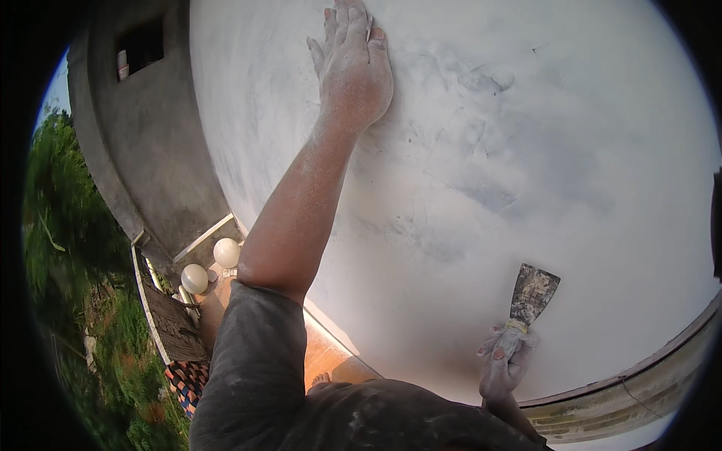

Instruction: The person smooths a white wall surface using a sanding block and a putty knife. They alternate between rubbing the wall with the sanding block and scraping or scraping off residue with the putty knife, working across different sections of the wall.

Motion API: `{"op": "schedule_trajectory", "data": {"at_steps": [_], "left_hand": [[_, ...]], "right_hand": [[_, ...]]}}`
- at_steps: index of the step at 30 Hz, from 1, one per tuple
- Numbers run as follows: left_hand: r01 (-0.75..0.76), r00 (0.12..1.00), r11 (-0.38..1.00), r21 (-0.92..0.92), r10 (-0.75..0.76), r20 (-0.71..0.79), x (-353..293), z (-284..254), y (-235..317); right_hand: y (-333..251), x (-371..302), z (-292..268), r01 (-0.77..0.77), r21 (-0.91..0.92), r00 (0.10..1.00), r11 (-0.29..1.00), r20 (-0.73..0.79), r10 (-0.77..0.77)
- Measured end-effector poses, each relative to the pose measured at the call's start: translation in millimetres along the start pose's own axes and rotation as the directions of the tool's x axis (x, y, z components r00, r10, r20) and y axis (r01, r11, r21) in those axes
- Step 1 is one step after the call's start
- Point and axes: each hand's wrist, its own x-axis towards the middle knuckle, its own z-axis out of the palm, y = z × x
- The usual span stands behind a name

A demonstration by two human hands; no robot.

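A wall coated in whitish putty (436,301) fills most of the view, with grey smears and scuffed patches. High up, my left hand (352,71) presses against it, palm to the surface and coated in white dust. A thin pale edge shows between its thumb and fingers; what it belongs to is hidden. My right hand (505,367), also dusty, is low on the right, closed around the handle of a putty knife (534,295). The knife's broad blade points upward and is crusted with dried dark and pale material.
Two round white globes (226,252) stand on the orange tiled floor (325,355) at the left, near a low railing (174,319). Beyond it are green plants (75,225). A grey wall (162,135) with a small opening stands far left. A ledge (617,406) runs along the lower right.
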Motion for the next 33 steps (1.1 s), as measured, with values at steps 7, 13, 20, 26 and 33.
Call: {"op": "schedule_trajectory", "data": {"at_steps": [7,13,20,26,33], "left_hand": [[-0.294,0.947,0.956,0.014,0.29,0.142,34.7,-6.6,15.3],[-0.24,0.963,0.968,-0.074,0.247,0.109,31.9,-6.3,50.2],[0.06,0.995,0.998,0.021,-0.062,0.082,80.9,-14.8,-31.4],[-0.284,0.942,0.958,0.032,0.273,0.196,45.4,-18.7,8.0],[0.137,0.989,0.991,-0.008,-0.136,0.058,65.4,-7.7,-38.0]], "right_hand": [[-6.1,3.9,0.1,0.002,0.027,1.0,1.0,-0.009,-0.002],[-11.1,4.3,3.4,0.004,0.045,1.0,0.999,-0.027,-0.002],[-8.8,7.0,0.0,0.157,0.006,0.985,0.988,0.078,-0.157],[-4.7,0.5,9.5,-0.107,0.034,0.99,0.994,-0.083,0.11],[-12.6,-3.4,32.9,0.037,0.009,0.999,0.999,-0.029,-0.036]]}}
